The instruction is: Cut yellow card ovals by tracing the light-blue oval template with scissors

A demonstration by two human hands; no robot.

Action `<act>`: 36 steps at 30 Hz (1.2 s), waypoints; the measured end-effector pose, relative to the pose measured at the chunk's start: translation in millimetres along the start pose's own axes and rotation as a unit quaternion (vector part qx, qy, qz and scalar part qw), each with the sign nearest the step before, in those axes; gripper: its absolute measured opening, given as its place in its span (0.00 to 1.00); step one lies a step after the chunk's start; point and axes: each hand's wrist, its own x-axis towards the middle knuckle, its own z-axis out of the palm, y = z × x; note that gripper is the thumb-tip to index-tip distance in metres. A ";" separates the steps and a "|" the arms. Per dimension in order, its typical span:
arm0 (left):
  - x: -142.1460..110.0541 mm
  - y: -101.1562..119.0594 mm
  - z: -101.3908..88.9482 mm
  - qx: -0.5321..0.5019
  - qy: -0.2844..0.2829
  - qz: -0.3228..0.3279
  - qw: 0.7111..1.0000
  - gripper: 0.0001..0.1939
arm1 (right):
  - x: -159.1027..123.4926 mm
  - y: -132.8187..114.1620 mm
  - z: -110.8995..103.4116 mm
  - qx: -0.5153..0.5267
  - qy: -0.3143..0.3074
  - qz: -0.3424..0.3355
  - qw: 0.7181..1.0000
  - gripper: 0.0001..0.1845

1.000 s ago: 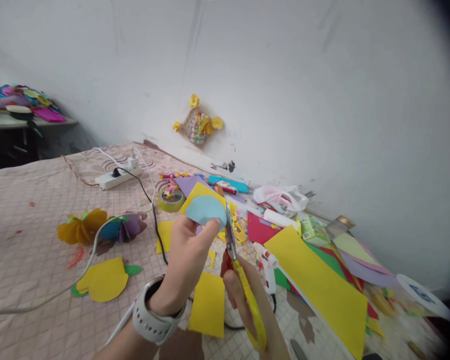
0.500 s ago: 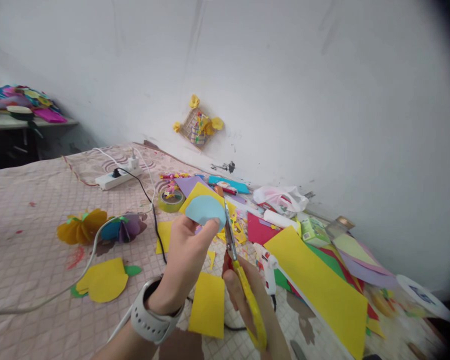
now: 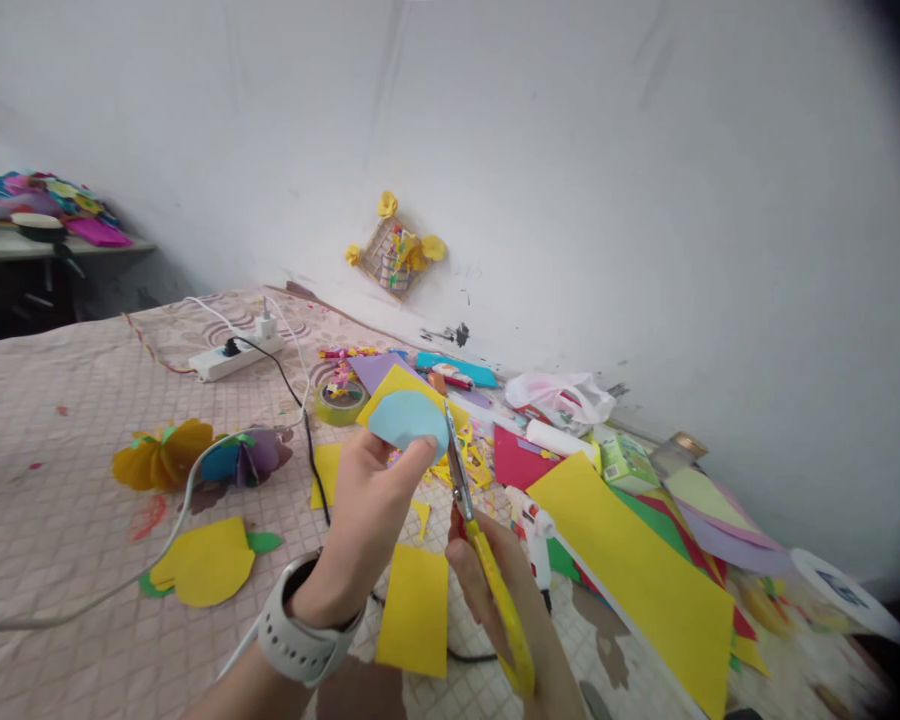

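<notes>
My left hand point(image 3: 364, 510) pinches a rounded piece of light blue paper point(image 3: 407, 424) between thumb and fingers, and a white smartwatch point(image 3: 298, 622) sits on that wrist. My right hand point(image 3: 499, 600) grips yellow-handled scissors point(image 3: 487, 580). Their narrow metal blades point(image 3: 456, 465) point up and touch the right edge of the blue piece. The blades look nearly closed. Below my hands lies a yellow paper rectangle point(image 3: 412, 625).
The patterned bedspread point(image 3: 60, 480) carries paper scraps, a large yellow sheet point(image 3: 634, 580), a glue gun point(image 3: 534, 535), a tape roll point(image 3: 340, 403), a power strip point(image 3: 232, 358), a plastic bag point(image 3: 559, 398) and a paper flower point(image 3: 161, 455). A white wall point(image 3: 645, 200) rises behind.
The blue piece and both hands have shifted slightly left, and the scissor tips now sit a little further left against the paper's edge.
</notes>
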 end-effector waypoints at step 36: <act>-4.3 -19.7 6.8 0.267 -0.434 -0.056 0.859 0.05 | 4.8 7.9 -58.2 0.143 0.155 -0.054 0.976 0.14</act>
